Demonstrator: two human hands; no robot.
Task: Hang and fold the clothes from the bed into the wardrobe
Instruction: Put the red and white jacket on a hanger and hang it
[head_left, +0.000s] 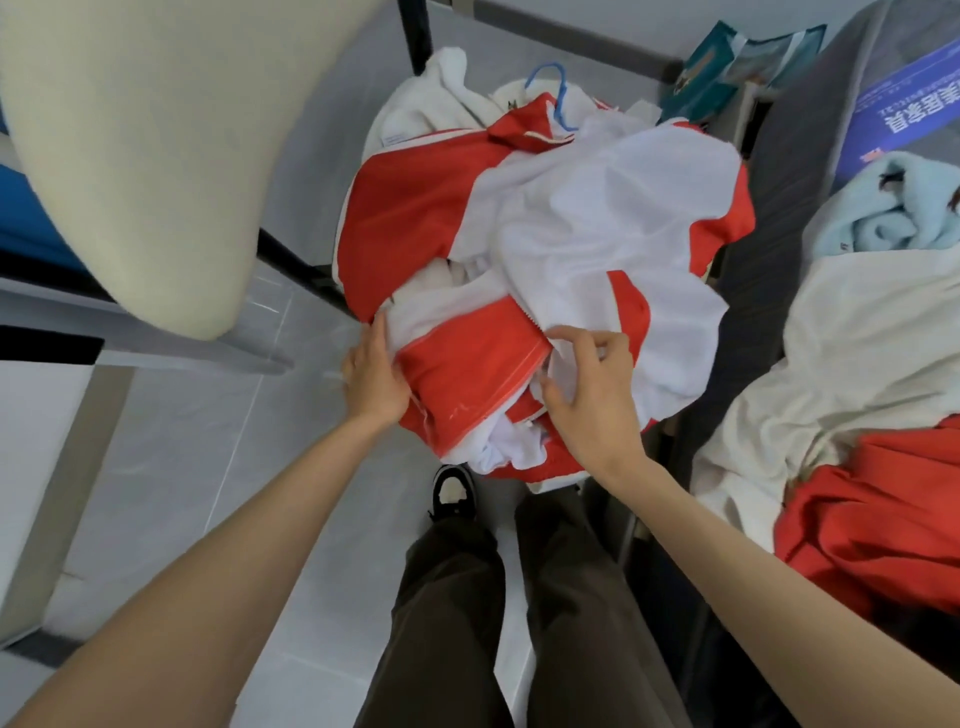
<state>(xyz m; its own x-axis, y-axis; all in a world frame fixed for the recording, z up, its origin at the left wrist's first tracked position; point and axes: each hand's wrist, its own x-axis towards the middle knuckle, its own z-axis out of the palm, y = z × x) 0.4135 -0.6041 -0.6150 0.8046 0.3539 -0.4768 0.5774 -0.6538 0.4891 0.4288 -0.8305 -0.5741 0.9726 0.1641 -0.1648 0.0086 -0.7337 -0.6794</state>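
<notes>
Visibly crumpled red-and-white jacket (545, 249) — glossy red panels, white lining outward.

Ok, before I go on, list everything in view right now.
clothes heap: one, red and white, centre
hanger: one, blue, far end of heap
white cloth: one, white, far left of heap
towel: one, pale blue, right
sheet: one, cream, right, below towel
red garment: one, red, lower right
bag: one, teal, top
cushion: one, cream, upper left
shoe: one, black and white, floor, bottom centre
left hand: one, grips heap's red edge
right hand: one, pinches heap's white fabric
</notes>
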